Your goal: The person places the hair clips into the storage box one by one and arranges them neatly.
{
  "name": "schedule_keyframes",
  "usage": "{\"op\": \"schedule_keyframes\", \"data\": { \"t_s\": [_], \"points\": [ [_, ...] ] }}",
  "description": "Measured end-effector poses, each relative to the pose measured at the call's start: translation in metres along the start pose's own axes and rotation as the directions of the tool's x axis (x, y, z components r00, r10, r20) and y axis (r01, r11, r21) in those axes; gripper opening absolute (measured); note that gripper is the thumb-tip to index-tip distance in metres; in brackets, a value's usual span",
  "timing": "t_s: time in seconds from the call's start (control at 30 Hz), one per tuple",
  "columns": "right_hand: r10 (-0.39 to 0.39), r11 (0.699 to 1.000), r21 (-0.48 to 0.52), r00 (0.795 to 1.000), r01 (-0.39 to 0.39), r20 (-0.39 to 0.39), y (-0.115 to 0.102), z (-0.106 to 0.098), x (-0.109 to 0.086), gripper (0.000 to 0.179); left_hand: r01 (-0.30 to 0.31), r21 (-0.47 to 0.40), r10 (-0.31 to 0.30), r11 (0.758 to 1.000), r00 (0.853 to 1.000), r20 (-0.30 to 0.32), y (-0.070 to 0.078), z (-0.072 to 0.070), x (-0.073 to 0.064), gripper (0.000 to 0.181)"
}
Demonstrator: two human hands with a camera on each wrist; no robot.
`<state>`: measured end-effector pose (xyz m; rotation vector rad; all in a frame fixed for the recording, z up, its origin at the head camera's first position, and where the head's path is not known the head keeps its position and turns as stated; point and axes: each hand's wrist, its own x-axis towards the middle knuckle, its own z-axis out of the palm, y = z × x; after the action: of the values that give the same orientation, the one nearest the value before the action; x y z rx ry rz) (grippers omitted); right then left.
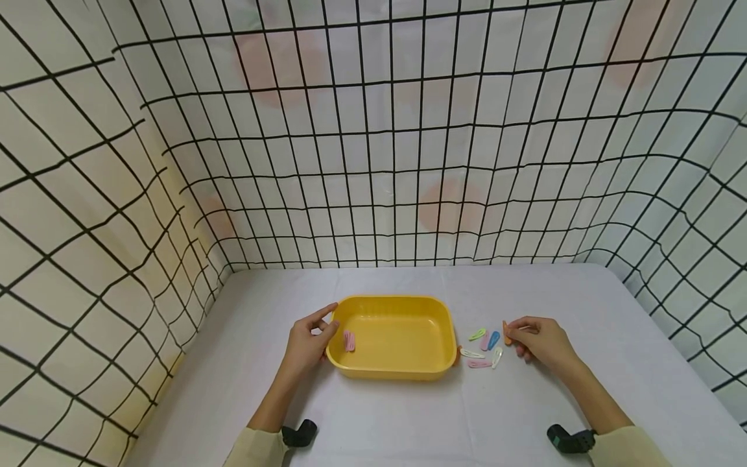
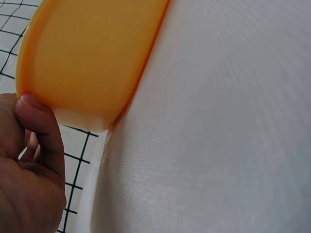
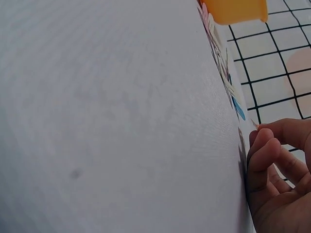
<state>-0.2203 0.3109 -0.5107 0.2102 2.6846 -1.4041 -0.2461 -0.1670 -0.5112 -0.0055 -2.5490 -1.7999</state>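
At the left end of the yellow plastic tray [image 1: 392, 375], my left hand [image 1: 307, 338] grips the rim with thumb and fingers. A pink hair clip [image 1: 349, 341] lies inside the tray, near that end. To the right of the tray, my right hand [image 1: 544, 338] pinches an orange hair clip [image 1: 506, 333] between thumb and index finger, low over the table. Beside it lie a blue hair clip [image 1: 493, 339], a green hair clip [image 1: 477, 334], a white hair clip [image 1: 497, 357] and a pink hair clip [image 1: 480, 364]. The right wrist view shows only the orange clip's tip.
Another orange clip [image 1: 458, 355] lies against the tray's right wall. A white cloth covers the table [image 1: 408, 421]. Black grid netting [image 1: 379, 149] over white sheets stands at the back and both sides.
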Motion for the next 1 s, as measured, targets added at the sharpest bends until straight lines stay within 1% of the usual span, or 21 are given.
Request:
{"op": "schedule_keyframes", "data": {
  "t_s": [0.17,0.5,0.7,0.87,1.0],
  "points": [
    [0.009,0.999,0.036,1.000,-0.009,0.001,0.001,0.000,0.001,0.038,0.005,0.000,-0.005,1.000,1.000,-0.001,0.001,0.000,-0.001,0.042],
    [-0.018,0.998,0.065,1.000,0.019,-0.012,0.000,0.000,0.003,0.036,0.000,0.014,0.000,1.000,1.000,0.001,0.003,-0.001,-0.002,0.042],
    [-0.021,0.998,0.058,1.000,0.022,-0.021,-0.010,0.000,0.002,0.036,-0.005,0.005,0.005,1.000,1.000,0.002,0.003,-0.001,-0.002,0.042],
    [-0.048,0.997,0.059,0.998,0.050,-0.033,-0.021,-0.002,0.001,0.035,0.001,-0.005,-0.001,1.000,1.000,0.002,0.003,-0.001,-0.002,0.042],
    [-0.066,0.992,0.106,0.997,0.069,-0.037,-0.031,-0.002,0.001,0.036,0.000,-0.008,0.000,1.000,1.000,0.005,0.004,-0.001,-0.002,0.042]
  ]
}}
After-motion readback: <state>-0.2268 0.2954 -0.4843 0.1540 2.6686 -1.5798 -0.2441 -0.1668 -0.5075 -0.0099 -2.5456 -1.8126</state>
